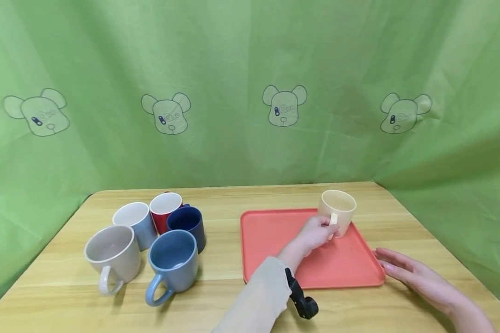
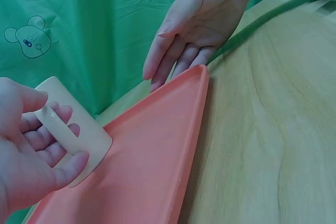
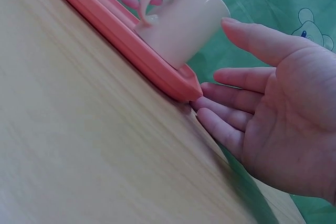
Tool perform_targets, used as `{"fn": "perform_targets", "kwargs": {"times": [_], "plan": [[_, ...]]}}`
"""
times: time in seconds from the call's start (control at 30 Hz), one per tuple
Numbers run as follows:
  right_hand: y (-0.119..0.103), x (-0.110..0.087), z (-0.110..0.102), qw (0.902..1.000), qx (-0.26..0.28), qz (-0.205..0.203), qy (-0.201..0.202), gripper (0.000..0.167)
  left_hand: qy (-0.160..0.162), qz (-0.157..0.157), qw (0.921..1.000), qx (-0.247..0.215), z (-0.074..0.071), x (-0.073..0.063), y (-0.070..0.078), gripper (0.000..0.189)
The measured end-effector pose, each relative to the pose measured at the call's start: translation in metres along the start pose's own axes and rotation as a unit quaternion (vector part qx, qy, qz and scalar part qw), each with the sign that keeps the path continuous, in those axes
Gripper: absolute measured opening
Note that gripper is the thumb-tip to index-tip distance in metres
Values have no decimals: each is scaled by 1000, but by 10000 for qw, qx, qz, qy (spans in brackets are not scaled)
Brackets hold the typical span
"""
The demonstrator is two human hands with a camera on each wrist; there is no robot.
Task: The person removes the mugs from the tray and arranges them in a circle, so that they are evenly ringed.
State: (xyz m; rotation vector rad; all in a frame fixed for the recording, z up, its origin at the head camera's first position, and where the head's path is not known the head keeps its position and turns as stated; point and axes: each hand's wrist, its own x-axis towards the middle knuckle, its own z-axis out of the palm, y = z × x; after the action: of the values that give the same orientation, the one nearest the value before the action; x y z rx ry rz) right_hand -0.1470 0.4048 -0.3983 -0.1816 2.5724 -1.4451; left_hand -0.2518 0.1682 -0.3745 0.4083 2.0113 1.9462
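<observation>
A cream mug [image 1: 342, 216] stands upright at the back right of the red tray [image 1: 275, 240]. My left hand [image 1: 316, 233] is at the mug's handle, its fingers curled loosely round it; in the left wrist view several fingers of this hand [image 2: 26, 150] show behind the handle. My right hand [image 1: 421, 277] lies beside the tray's front right corner with its fingers extended. In the right wrist view, the fingertips of that hand [image 3: 283, 114] are at the tray's corner and may touch it. Its thumb is apart from the other fingers, and its palm is bare.
Several mugs stand grouped on the wooden table's left: a grey mug [image 1: 116, 254], a light blue one [image 1: 143, 231], a red one [image 1: 160, 219], a navy one [image 1: 197, 231] and a blue one [image 1: 179, 273]. A green curtain [image 1: 233, 152] hangs behind the table.
</observation>
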Motion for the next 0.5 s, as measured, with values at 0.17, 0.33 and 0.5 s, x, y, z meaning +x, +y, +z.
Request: {"fn": "perform_targets", "kwargs": {"times": [0.17, 0.33, 0.5], "plan": [[1, 0, 0, 10000, 10, -28, -4, 53, 131, -30, 9997, -223, -2, -4, -2, 14], [3, 1, 0, 10000, 45, -82, 10, 53, 250, -11, 9990, -369, -4, -11, -3, 16], [4, 2, 0, 9999, 137, -51, -50, 53, 531, 28, 9968, -597, -7, -18, -4, 16]]}}
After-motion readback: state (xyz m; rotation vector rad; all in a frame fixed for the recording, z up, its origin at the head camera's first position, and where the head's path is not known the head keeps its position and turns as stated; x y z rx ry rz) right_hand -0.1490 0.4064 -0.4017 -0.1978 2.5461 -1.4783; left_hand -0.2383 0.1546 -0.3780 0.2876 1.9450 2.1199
